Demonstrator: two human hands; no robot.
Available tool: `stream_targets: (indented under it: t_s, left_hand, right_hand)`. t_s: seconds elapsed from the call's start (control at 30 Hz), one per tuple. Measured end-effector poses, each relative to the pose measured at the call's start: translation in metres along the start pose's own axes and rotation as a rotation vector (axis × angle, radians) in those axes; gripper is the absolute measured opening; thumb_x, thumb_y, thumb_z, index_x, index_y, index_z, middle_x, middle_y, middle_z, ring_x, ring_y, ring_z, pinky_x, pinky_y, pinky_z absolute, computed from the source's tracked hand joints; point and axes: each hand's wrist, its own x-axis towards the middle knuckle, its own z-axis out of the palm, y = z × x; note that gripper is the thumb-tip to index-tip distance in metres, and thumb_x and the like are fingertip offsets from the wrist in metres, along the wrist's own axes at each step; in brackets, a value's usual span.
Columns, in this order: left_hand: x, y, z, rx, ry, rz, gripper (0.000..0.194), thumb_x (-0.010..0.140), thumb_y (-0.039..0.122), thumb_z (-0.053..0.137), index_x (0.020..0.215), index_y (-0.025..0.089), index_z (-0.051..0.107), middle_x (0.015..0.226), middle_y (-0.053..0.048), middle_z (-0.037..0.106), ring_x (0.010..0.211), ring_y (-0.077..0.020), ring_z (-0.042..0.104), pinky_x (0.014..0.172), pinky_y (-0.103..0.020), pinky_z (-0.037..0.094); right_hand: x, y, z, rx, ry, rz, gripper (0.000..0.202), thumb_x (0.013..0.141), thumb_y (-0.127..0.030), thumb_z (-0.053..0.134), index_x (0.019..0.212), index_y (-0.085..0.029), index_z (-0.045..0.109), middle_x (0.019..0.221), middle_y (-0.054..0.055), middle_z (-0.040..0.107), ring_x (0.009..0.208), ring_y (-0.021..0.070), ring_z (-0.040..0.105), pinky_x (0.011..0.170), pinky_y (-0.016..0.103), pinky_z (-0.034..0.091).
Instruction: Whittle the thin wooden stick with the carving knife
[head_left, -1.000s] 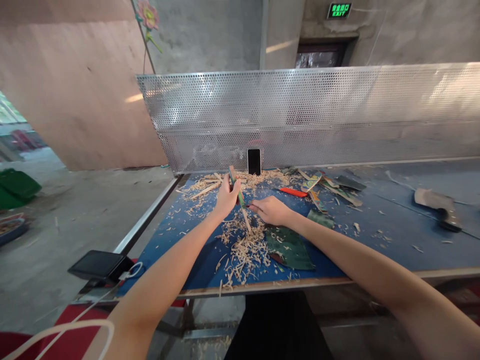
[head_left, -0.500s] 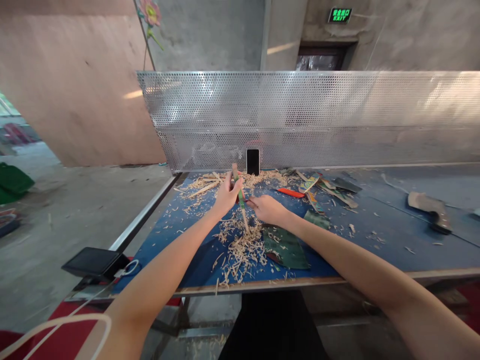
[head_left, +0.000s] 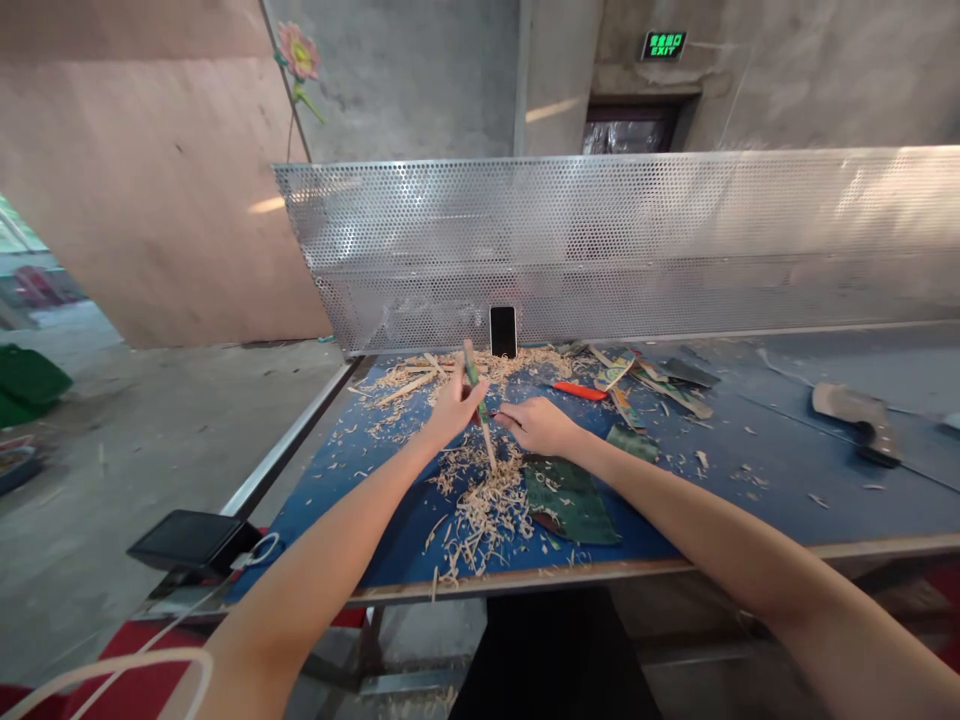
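My left hand (head_left: 452,408) is closed around a narrow wooden strip (head_left: 487,442) with green paint on part of it. The strip leans, its lower end down at a heap of curled wood shavings (head_left: 487,500). Just to the right, my right hand (head_left: 541,427) is closed on a small knife (head_left: 493,414), mostly hidden by the fingers, its tip close to the strip. I cannot tell whether the blade touches the wood. Beneath my right wrist lies a dark green sheet (head_left: 574,503) sprinkled with shavings.
A phone (head_left: 503,331) stands against the perforated metal screen (head_left: 450,230). Right of it lie a red-orange tool (head_left: 579,391) and painted wood scraps (head_left: 671,388). A cleaver-like blade (head_left: 851,408) rests farther right on the blue table (head_left: 750,440). A black device (head_left: 187,543) sits at the left corner.
The view has tilted up slightly, so the table appears lower. My right hand has shifted a little to the right from the strip. Both hands keep their hold.
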Motion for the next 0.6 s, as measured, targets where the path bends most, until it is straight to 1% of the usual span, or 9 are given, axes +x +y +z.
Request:
stream_targets:
  t_s: [0.1,0.2,0.27,0.33,0.4,0.5,0.57,0.6]
  left_hand:
    - [-0.009,0.006,0.011,-0.001,-0.141,-0.048,0.045,0.1,0.06,0.067,0.12,0.022,0.055,0.064,0.004,0.061,0.043,-0.0158,0.057,0.044,-0.028,0.047]
    - [-0.015,0.01,0.02,0.01,-0.207,-0.062,0.043,0.101,0.061,0.063,0.117,0.022,0.054,0.062,0.005,0.06,0.045,-0.0162,0.058,0.046,-0.028,0.048]
    - [-0.016,0.01,0.022,0.049,-0.247,-0.065,0.045,0.099,0.061,0.066,0.117,0.022,0.053,0.059,0.006,0.057,0.046,-0.0171,0.058,0.047,-0.028,0.047]
    - [-0.017,0.009,0.023,0.103,-0.272,-0.067,0.048,0.097,0.061,0.069,0.12,0.022,0.052,0.058,0.007,0.056,0.046,-0.0178,0.057,0.048,-0.029,0.045]
    - [-0.017,0.006,0.025,0.17,-0.278,-0.053,0.049,0.095,0.059,0.071,0.122,0.022,0.052,0.06,0.007,0.056,0.049,-0.018,0.057,0.05,-0.029,0.042]
    - [-0.017,0.001,0.029,0.265,-0.29,-0.014,0.049,0.093,0.059,0.072,0.118,0.021,0.053,0.062,0.006,0.055,0.053,-0.0181,0.055,0.053,-0.029,0.036]
    - [-0.017,-0.004,0.032,0.296,-0.324,0.004,0.052,0.092,0.06,0.074,0.118,0.021,0.052,0.063,0.006,0.056,0.055,-0.0187,0.056,0.054,-0.029,0.034]
    - [-0.018,-0.005,0.033,0.298,-0.344,0.01,0.053,0.091,0.06,0.075,0.118,0.021,0.052,0.064,0.006,0.057,0.055,-0.0191,0.056,0.055,-0.03,0.034]
  right_hand:
    - [-0.002,0.008,0.007,0.191,0.142,-0.012,0.037,0.114,-0.038,0.041,0.096,-0.02,0.068,0.075,0.005,0.069,0.063,0.0183,0.054,0.065,0.032,0.028]
    - [-0.005,0.018,0.01,0.462,0.329,-0.031,0.044,0.114,-0.047,0.04,0.081,-0.023,0.056,0.069,0.001,0.058,0.06,0.0166,0.049,0.063,0.031,0.031]
    - [-0.004,0.023,0.01,0.611,0.448,0.013,0.047,0.113,-0.055,0.042,0.078,-0.025,0.051,0.068,-0.001,0.053,0.062,0.0166,0.048,0.063,0.031,0.033]
    - [-0.001,0.026,0.01,0.736,0.538,0.104,0.047,0.11,-0.063,0.047,0.083,-0.025,0.051,0.07,-0.002,0.051,0.062,0.017,0.047,0.061,0.031,0.034]
    - [0.003,0.027,0.012,0.851,0.577,0.168,0.046,0.104,-0.069,0.055,0.09,-0.026,0.055,0.074,-0.001,0.053,0.063,0.0172,0.047,0.059,0.031,0.036]
    - [0.01,0.025,0.015,0.964,0.58,0.189,0.049,0.096,-0.073,0.064,0.099,-0.024,0.059,0.085,0.002,0.063,0.07,0.0187,0.056,0.063,0.031,0.043]
    - [0.013,0.024,0.017,0.988,0.568,0.2,0.05,0.093,-0.073,0.067,0.099,-0.023,0.061,0.089,0.003,0.066,0.076,0.0201,0.06,0.068,0.032,0.048]
    - [0.014,0.024,0.018,0.983,0.563,0.213,0.051,0.092,-0.072,0.068,0.097,-0.022,0.061,0.087,0.003,0.065,0.077,0.0202,0.061,0.069,0.032,0.048]
